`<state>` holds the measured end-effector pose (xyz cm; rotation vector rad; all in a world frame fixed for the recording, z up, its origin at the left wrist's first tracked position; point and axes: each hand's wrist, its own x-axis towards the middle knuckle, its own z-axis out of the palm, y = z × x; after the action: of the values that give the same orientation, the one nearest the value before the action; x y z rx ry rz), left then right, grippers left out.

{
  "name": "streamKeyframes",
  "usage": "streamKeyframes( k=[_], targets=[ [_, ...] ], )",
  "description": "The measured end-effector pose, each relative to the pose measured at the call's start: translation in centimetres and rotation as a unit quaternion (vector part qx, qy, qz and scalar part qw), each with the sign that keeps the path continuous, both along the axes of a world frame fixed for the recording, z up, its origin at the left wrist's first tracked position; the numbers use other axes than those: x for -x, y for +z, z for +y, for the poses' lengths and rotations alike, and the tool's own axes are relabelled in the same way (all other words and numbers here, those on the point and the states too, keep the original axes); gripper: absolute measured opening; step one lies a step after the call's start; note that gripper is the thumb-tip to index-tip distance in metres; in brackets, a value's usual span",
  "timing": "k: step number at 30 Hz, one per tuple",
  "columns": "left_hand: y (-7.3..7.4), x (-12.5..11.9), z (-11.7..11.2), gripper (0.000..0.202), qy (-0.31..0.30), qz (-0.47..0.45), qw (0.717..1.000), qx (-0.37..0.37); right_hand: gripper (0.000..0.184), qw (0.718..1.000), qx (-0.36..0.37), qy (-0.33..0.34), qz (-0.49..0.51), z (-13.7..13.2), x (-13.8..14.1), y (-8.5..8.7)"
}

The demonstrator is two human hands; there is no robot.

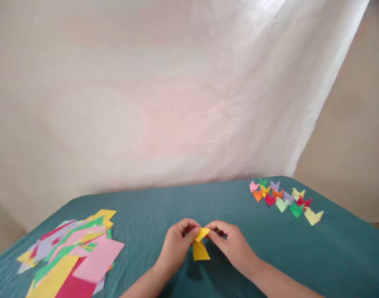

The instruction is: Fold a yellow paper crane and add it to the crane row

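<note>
Both my hands meet over the teal tablecloth [152,207] near its front edge. Between them is a small folded yellow paper [201,246], partly creased into a pointed shape. My left hand [177,245] pinches its upper left side with fingers curled. My right hand [229,242] pinches the upper right flap, thumb and forefinger pressed together. The lower part of the paper hangs free just above the cloth.
A loose pile of flat coloured paper squares [71,256] in yellow, pink, green and red lies at the left front. Several small folded paper figures [284,198] in many colours sit at the far right. A white sheet [177,91] hangs behind the table.
</note>
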<state>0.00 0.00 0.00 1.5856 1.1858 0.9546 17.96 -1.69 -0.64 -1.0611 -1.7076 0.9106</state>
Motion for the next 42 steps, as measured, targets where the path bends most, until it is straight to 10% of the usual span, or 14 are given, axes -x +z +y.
streamKeyframes(
  k=[42],
  targets=[
    [0.7,-0.8,-1.2,0.022,-0.047,0.116,0.986,-0.113,0.012,1.0,0.018,0.0,-0.001,-0.5,0.2,0.8]
  ],
)
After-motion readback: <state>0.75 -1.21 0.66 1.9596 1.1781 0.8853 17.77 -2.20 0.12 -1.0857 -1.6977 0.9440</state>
